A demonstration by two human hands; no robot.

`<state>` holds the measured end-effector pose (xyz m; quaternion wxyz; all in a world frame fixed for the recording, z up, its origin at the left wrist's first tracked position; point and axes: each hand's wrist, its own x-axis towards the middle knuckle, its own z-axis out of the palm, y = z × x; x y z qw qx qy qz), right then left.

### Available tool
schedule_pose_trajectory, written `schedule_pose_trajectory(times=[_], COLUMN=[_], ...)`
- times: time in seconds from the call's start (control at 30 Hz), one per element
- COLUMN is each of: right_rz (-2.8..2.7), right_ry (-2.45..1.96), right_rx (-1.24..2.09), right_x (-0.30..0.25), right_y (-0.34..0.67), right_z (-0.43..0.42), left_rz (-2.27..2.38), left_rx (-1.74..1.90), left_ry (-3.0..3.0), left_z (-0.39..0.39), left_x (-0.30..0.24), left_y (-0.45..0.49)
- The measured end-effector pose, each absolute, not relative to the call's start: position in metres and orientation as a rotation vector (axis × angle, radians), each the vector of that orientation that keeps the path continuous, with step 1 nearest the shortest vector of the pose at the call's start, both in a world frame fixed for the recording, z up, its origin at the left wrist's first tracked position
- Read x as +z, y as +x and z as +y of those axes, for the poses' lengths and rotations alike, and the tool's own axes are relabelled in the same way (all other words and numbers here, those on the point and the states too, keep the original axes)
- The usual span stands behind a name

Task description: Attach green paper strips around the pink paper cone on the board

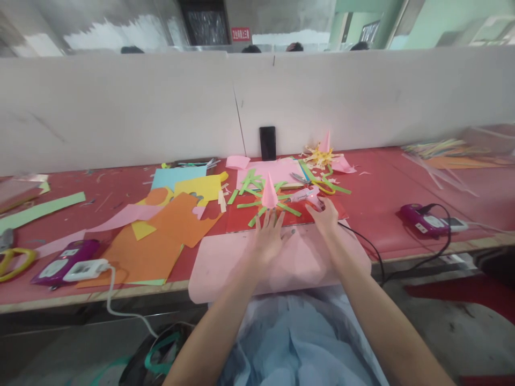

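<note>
A pink paper cone [270,194] stands upright amid green paper strips [289,209] that spread out around it on a red sheet [237,221]. My left hand [269,235] lies flat just in front of the cone, its fingers spread, the fingertips at the near strips. To the right, my right hand [325,215] is closed on the handle of a pale glue gun [302,195], whose nozzle points left toward the cone. The fingers wrapped round the handle are partly hidden. A large pink sheet [225,262] hangs over the table edge beneath my wrists.
Scissors [326,187] lie behind the glue gun. A second pink cone with yellow fringe [322,153] and a black phone [267,143] stand near the white partition [161,107]. Orange sheets [148,246] and a purple power strip [66,261] lie left, another power strip [422,219] right.
</note>
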<state>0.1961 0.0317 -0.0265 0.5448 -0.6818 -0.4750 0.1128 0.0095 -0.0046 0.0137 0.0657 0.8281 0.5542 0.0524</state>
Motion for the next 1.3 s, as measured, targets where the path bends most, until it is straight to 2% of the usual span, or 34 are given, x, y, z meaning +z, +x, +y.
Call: schedule_pose_trajectory(times=[0.83, 1.13, 1.3], right_rz=[-1.053, -1.033, -1.007], right_ry=[-1.588, -1.62, -1.62], right_rx=[0.284, 0.26, 0.268], right_x=[-0.03, -0.027, -0.027], right_y=[0.199, 0.197, 0.198], right_z=[0.036, 0.035, 0.034], left_rz=[1.659, 1.721, 1.785], left_rx=[0.234, 1.065, 1.277], left_ry=[2.49, 2.189, 2.11], left_z=[0.0, 0.026, 0.063], left_x=[0.012, 0.035, 0.077], left_y=[0.008, -0.02, -0.017])
